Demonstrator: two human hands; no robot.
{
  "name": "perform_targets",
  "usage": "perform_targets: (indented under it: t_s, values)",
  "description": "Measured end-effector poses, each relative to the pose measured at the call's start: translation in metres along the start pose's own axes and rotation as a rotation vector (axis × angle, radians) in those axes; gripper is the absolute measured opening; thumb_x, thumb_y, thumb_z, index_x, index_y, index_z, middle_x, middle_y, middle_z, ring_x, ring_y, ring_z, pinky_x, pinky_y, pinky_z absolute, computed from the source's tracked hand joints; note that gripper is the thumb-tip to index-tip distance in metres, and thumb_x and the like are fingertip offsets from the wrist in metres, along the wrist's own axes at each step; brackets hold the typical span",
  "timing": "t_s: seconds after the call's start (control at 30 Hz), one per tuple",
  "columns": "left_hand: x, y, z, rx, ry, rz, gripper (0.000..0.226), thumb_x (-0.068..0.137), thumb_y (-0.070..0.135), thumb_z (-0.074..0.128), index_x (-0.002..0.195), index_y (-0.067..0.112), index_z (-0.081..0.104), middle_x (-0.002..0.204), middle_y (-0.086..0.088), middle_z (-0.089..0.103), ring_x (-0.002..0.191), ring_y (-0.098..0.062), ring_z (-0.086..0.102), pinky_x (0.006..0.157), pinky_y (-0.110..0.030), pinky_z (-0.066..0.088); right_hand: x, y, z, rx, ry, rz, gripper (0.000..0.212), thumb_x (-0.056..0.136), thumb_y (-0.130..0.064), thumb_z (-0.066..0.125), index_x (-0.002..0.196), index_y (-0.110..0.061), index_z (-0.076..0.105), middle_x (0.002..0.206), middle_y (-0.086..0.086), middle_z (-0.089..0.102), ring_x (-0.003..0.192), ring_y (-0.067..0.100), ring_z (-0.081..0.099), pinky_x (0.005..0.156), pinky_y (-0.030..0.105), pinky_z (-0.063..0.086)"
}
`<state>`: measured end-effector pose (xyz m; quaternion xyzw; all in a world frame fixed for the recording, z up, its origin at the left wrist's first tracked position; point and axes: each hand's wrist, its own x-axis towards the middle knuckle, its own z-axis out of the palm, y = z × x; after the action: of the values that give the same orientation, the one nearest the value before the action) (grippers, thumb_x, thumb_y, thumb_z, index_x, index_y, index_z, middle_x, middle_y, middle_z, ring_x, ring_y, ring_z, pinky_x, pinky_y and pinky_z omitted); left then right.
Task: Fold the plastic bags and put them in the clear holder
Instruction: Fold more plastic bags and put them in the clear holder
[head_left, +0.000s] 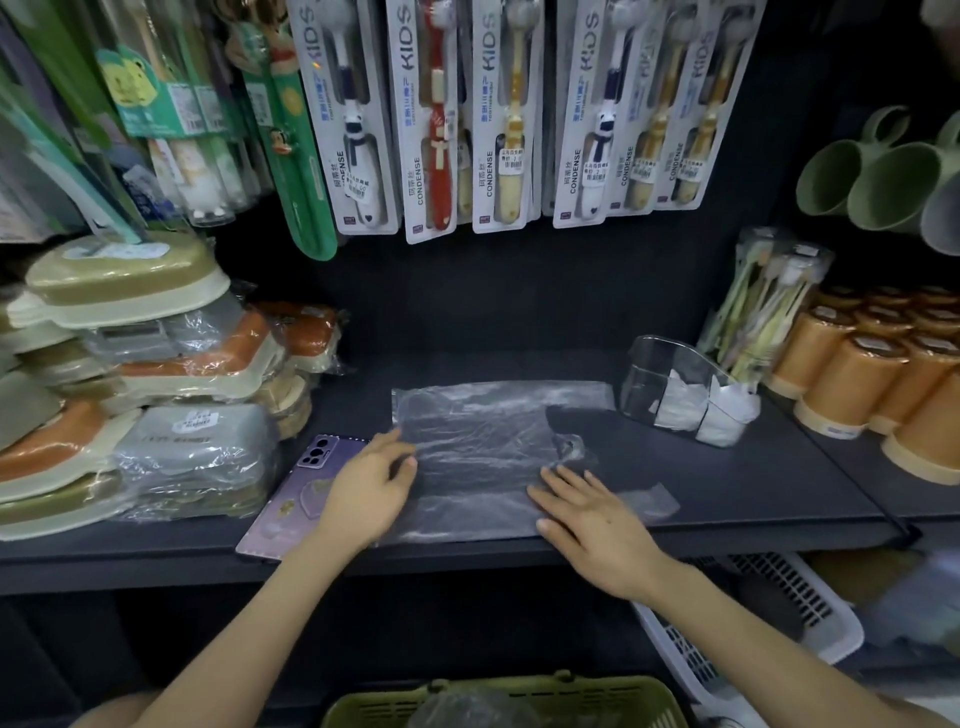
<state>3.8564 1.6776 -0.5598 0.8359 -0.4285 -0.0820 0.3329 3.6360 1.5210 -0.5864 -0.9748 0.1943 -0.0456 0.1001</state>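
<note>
I'm pressing left hand (370, 488) and right hand (592, 525) flat on the plastic bag (478, 441), fingers (560, 482) released, clear holder (649, 366) sitting centre right.

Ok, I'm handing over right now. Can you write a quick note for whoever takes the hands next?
Left hand: open, fingers resting on the left edge of the plastic bag.
Right hand: open, flat on the bag's near right part.
The bag lies spread out on the shelf, unfolded. The clear holder stands apart to its right.
Done: folded bags sit in the holder.
Left: fold this bag and put it in.
</note>
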Motion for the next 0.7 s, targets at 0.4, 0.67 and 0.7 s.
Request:
perform_targets:
  t_s: [0.4, 0.67, 0.7]
  values:
    - [0.056, 0.006, 0.036, 0.335, -0.051, 0.070, 0.053, 0.103, 0.034, 0.026, 0.146, 0.004, 0.035, 0.154, -0.015, 0.032, 0.145, -0.027, 0.023, 0.118, -0.033, 0.010, 0.085, 0.029, -0.044, 0.090, 0.568, 0.125, 0.035, 0.095, -0.026, 0.044, 0.108, -0.006, 0.069, 0.105, 0.010, 0.070, 0.096, 0.033, 0.062, 0.084, 0.039, 0.048]
    - [0.087, 0.000, 0.046, 0.387, -0.093, 0.034, 0.058, 0.104, 0.039, 0.027, 0.151, 0.005, 0.020, 0.160, -0.012, 0.016, 0.148, -0.023, 0.010, 0.119, -0.031, 0.004, 0.131, 0.083, -0.042, 0.007, 0.208, 0.305, 0.038, 0.097, -0.034, 0.051, 0.133, -0.019, 0.054, 0.115, 0.001, 0.067, 0.112, 0.027, 0.053, 0.095, 0.035, 0.038]
    - [0.088, -0.002, 0.048, 0.399, -0.110, 0.032, 0.063, 0.103, 0.044, 0.025, 0.152, 0.005, 0.017, 0.160, -0.011, 0.013, 0.149, -0.022, 0.008, 0.119, -0.030, 0.002, 0.131, 0.087, -0.043, -0.027, 0.190, 0.317, 0.034, 0.096, -0.036, 0.052, 0.126, -0.021, 0.059, 0.110, 0.000, 0.068, 0.108, 0.025, 0.055, 0.094, 0.034, 0.038]
